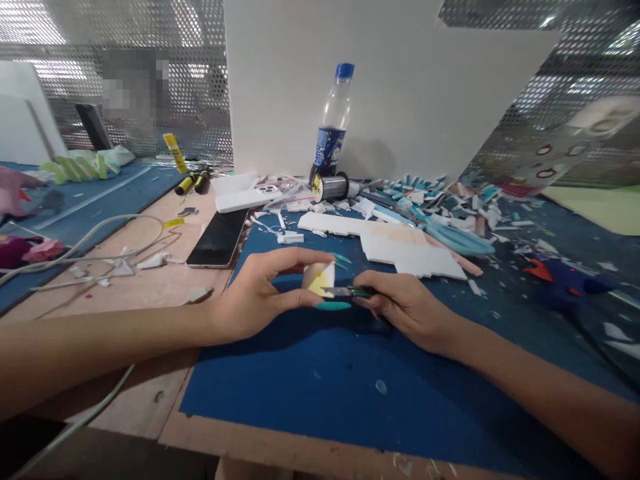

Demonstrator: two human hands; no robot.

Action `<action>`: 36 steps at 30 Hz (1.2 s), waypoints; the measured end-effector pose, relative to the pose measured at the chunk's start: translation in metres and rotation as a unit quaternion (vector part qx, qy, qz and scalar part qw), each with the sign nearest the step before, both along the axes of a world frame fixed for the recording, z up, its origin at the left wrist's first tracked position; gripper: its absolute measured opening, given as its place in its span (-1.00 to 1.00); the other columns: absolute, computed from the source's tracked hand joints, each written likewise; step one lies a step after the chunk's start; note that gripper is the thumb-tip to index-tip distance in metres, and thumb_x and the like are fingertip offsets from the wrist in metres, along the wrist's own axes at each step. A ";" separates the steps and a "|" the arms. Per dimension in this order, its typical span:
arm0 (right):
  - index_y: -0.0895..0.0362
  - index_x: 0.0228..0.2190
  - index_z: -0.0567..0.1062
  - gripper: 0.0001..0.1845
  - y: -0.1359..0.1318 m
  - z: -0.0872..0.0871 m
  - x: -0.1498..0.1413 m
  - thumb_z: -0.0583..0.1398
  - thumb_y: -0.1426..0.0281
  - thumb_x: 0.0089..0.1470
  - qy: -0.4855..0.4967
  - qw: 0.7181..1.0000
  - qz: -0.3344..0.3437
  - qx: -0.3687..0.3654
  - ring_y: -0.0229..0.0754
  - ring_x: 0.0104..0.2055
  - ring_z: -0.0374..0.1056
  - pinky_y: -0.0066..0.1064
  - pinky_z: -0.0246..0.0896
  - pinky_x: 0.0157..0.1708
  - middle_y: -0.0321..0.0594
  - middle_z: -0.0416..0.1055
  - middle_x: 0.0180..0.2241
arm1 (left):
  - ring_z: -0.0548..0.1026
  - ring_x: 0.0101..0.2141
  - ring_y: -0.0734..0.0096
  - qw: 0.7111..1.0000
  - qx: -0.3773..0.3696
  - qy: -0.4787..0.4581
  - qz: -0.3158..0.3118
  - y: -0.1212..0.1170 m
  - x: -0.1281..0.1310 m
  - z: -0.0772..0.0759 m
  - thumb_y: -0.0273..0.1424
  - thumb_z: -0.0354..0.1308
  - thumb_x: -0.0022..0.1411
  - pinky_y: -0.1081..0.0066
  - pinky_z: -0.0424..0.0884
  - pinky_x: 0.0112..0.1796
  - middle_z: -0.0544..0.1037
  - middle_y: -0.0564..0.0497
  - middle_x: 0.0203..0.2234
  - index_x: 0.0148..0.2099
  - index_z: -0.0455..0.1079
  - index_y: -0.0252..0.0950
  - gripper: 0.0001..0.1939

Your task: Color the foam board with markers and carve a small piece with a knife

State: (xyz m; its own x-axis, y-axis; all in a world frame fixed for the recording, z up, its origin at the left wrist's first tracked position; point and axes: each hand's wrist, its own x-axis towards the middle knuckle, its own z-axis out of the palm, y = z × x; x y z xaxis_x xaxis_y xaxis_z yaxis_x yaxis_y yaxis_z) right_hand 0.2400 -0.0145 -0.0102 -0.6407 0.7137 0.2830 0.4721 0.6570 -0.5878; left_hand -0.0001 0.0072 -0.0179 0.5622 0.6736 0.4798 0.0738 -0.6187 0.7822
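My left hand (273,287) is closed in a pinch on a small white and yellow piece (319,280), held between thumb and fingers above the blue mat (300,393). My right hand (407,307) grips a small metal-tipped hand tool (343,291) with a dark green handle; its exact kind is hard to make out. The tool's tip touches or overlaps the lower right of the piece. Behind both hands lies a flat white foam board cutout (400,247) with stepped edges.
A black phone (219,239) lies left of the mat. Behind stand a soda bottle (334,120) and a wire spool (333,187). Scraps (430,200) and a light blue coil (457,237) fill the back right. A dark blue glue gun (565,283) lies right; a white cable (100,230) crosses left.
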 end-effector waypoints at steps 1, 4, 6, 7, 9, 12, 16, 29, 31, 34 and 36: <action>0.11 -0.40 0.30 -0.64 0.000 0.001 -0.001 -0.11 0.19 0.28 -0.004 1.000 0.002 0.015 -0.35 -0.64 0.13 -0.53 -0.01 -0.62 -0.34 0.22 -0.61 | 0.47 -0.09 0.33 1.000 0.019 0.002 0.006 0.001 -0.001 0.000 -0.40 0.28 0.10 0.36 0.40 -0.02 0.52 -0.04 -0.09 0.02 0.40 -0.21 -0.61; 0.11 -0.41 0.31 -0.67 0.001 0.001 -0.001 -0.09 0.22 0.28 -0.020 0.998 0.005 0.053 -0.34 -0.61 0.14 -0.52 0.00 -0.58 -0.31 0.25 -0.57 | 0.46 -0.11 0.27 0.998 0.061 0.001 0.023 0.001 -0.003 0.000 -0.35 0.29 0.09 0.27 0.38 -0.03 0.54 -0.06 -0.12 0.01 0.41 -0.21 -0.61; 0.11 -0.39 0.31 -0.70 0.002 0.000 0.000 -0.08 0.26 0.28 -0.033 0.997 0.004 0.068 -0.33 -0.60 0.15 -0.51 0.02 -0.56 -0.28 0.29 -0.54 | 0.47 -0.16 0.29 0.998 0.062 -0.004 0.022 0.001 -0.003 0.000 -0.33 0.29 0.09 0.28 0.39 -0.06 0.54 -0.07 -0.14 0.00 0.42 -0.22 -0.61; 0.11 -0.37 0.32 -0.73 0.002 0.000 0.000 -0.07 0.28 0.28 -0.039 0.997 0.003 0.073 -0.32 -0.59 0.17 -0.51 0.02 -0.56 -0.26 0.32 -0.52 | 0.48 -0.17 0.30 0.998 0.059 -0.008 0.017 0.001 -0.003 0.000 -0.33 0.29 0.09 0.30 0.40 -0.07 0.54 -0.07 -0.14 0.00 0.42 -0.22 -0.61; 0.12 -0.34 0.34 -0.76 0.002 -0.001 0.001 -0.05 0.31 0.27 -0.045 0.996 0.001 0.080 -0.32 -0.58 0.19 -0.51 0.03 -0.55 -0.24 0.34 -0.49 | 0.49 -0.20 0.34 0.998 0.061 -0.017 0.005 0.001 -0.003 0.000 -0.34 0.30 0.09 0.36 0.42 -0.12 0.55 -0.05 -0.16 0.00 0.42 -0.22 -0.60; 0.13 -0.32 0.36 -0.77 0.002 -0.001 0.000 -0.03 0.32 0.26 -0.047 0.996 0.000 0.080 -0.31 -0.57 0.21 -0.51 0.04 -0.55 -0.23 0.35 -0.49 | 0.49 -0.24 0.38 0.997 0.068 -0.031 -0.007 0.000 -0.002 0.000 -0.35 0.28 0.10 0.44 0.45 -0.22 0.55 -0.05 -0.20 -0.01 0.42 -0.24 -0.63; 0.12 -0.32 0.38 -0.79 0.002 0.000 -0.001 -0.01 0.33 0.23 -0.055 0.995 -0.011 0.077 -0.28 -0.54 0.25 -0.49 0.06 -0.54 -0.21 0.38 -0.47 | 0.50 -0.25 0.38 0.996 0.084 -0.028 -0.004 -0.001 -0.001 0.001 -0.33 0.27 0.12 0.45 0.47 -0.24 0.56 -0.06 -0.22 -0.03 0.43 -0.27 -0.65; 0.11 -0.35 0.37 -0.77 0.001 -0.001 0.001 -0.02 0.30 0.24 -0.055 0.995 -0.012 0.082 -0.25 -0.47 0.30 -0.48 0.11 -0.49 -0.18 0.39 -0.45 | 0.52 -0.19 0.34 0.997 0.080 -0.020 -0.005 -0.001 -0.003 0.002 -0.33 0.28 0.10 0.43 0.46 -0.17 0.56 -0.07 -0.14 0.01 0.41 -0.25 -0.60; 0.11 -0.34 0.37 -0.78 0.001 -0.001 0.001 -0.01 0.31 0.23 -0.053 0.995 -0.012 0.078 -0.24 -0.46 0.31 -0.48 0.13 -0.48 -0.18 0.39 -0.44 | 0.53 -0.20 0.34 0.997 0.081 -0.018 -0.003 -0.001 -0.002 0.002 -0.32 0.28 0.10 0.43 0.46 -0.17 0.56 -0.08 -0.14 0.00 0.41 -0.26 -0.61; 0.10 -0.35 0.36 -0.82 0.000 -0.002 0.001 0.01 0.33 0.22 -0.050 0.995 -0.014 0.081 -0.24 -0.46 0.31 -0.48 0.13 -0.48 -0.18 0.39 -0.45 | 0.52 -0.17 0.34 0.997 0.082 -0.013 -0.001 -0.001 -0.002 0.002 -0.32 0.27 0.10 0.42 0.44 -0.11 0.55 -0.07 -0.12 -0.01 0.41 -0.27 -0.62; 0.10 -0.35 0.35 -0.85 0.001 -0.002 0.001 0.02 0.36 0.21 -0.051 0.994 -0.014 0.092 -0.25 -0.47 0.30 -0.48 0.13 -0.49 -0.19 0.38 -0.45 | 0.52 -0.16 0.36 0.997 0.082 -0.012 -0.003 0.000 -0.003 0.001 -0.34 0.27 0.11 0.44 0.43 -0.11 0.55 -0.05 -0.12 -0.01 0.41 -0.25 -0.62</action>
State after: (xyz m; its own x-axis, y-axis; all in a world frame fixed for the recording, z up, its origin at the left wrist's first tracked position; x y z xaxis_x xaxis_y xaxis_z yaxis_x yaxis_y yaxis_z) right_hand 0.2407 -0.0138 -0.0125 -0.6530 0.6744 0.3446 0.5434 0.7341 -0.4072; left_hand -0.0026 0.0070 -0.0171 0.5520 0.5822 0.5969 0.0520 -0.7385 0.6722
